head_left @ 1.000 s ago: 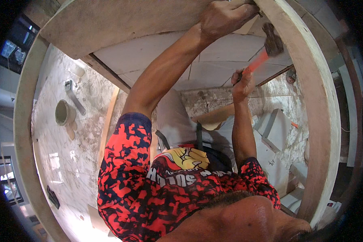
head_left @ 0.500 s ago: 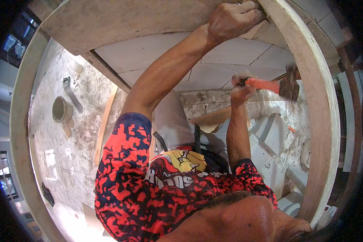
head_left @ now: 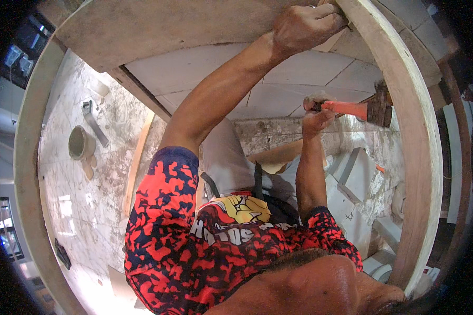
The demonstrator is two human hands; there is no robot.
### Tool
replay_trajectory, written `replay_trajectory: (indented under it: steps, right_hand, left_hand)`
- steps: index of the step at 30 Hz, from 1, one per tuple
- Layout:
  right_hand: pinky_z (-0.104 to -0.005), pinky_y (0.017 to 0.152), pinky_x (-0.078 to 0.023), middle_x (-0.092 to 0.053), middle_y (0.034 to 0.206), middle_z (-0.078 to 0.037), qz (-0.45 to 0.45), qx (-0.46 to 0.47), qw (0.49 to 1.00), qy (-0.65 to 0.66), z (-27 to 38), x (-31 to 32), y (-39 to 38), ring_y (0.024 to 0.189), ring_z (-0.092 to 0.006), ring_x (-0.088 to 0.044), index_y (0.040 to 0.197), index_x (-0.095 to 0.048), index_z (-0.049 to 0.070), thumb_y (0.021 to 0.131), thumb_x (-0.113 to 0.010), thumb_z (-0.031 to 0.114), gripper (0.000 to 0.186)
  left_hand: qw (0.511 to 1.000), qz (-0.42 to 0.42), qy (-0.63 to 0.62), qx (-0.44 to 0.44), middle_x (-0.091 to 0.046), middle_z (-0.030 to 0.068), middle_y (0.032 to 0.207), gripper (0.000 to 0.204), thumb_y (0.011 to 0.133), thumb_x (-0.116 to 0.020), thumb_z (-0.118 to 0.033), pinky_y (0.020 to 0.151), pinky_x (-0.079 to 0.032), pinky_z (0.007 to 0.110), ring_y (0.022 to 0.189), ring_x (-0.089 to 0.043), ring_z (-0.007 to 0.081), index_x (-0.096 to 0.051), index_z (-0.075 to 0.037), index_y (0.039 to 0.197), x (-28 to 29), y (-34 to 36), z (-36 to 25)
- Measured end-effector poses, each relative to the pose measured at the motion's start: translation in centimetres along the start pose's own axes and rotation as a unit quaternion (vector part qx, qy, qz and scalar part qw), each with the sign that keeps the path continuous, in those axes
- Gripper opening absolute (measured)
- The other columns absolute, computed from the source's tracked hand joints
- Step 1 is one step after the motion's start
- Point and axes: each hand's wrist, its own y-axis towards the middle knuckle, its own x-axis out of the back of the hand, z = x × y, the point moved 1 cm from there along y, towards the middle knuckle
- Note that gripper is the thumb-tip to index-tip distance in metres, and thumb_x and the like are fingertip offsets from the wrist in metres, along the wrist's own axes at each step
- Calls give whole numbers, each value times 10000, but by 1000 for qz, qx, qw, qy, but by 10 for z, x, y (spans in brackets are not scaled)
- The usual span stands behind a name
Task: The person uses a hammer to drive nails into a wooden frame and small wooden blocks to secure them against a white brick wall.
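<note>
Hammer (head_left: pixel 355 109): right of centre in the frame, raised clear of the floor, its orange handle within the right hand (head_left: pixel 317 113).
Hammer's long axis: nearly level across the picture, tilting slightly down to the right; the dark head sits at the far right end, just beside the pale wooden beam (head_left: pixel 404 84). Whether they touch, I cannot tell.
Hammer head from left hand (head_left: pixel 307 29): below and to the right, well apart; the right hand is nearer.
Right fingers: wrapped around the handle's end.
Left fingers: curled together at upper centre, where the broad board (head_left: pixel 168 26) nears the beam; whether they pinch anything is hidden.
Shirt (head_left: pixel 163 220): white printed lettering below a yellow figure, lower centre, partly folded.
Pale slab (head_left: pixel 341 202): small dark handwritten marks, lower right.
Hammer label: none readable.
</note>
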Motion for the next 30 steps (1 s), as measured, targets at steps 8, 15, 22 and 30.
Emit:
replay_trajectory:
  steps: [8,15,22,30]
  right_hand:
    - [-285,424,-280,-389,582,-23,1,-7,996,92,-8,12,-1,469,-134,-348,696,-426,78,842,-499,463,418]
    - [-268,415,-298,-390,566,-20,9,-26,995,100,-19,20,2,468,-132,-381,727,-440,75,865,-452,489,437]
    - [-254,408,-284,-420,560,-36,37,62,997,-36,5,7,-2,458,-121,-376,748,-449,24,828,-472,608,589]
    - [-259,404,-286,-423,596,-26,6,-48,997,-65,10,6,5,445,-121,-360,758,-451,39,814,-482,622,586]
  left_hand:
    - [1000,6,20,-7,-570,63,769,113,759,-607,-75,470,-482,287,552,-583,175,-614,-41,866,1,2,-1]
    - [1000,23,21,-5,-543,58,727,134,767,-592,-72,472,-486,289,550,-577,175,-608,-38,896,2,2,-1]
    - [999,6,33,-2,-595,64,817,136,769,-588,-65,495,-492,282,592,-597,176,-615,-50,902,1,-1,2]
    - [1000,23,11,2,-596,55,787,147,740,-645,-105,494,-501,288,615,-619,205,-596,-76,875,-3,-10,5]
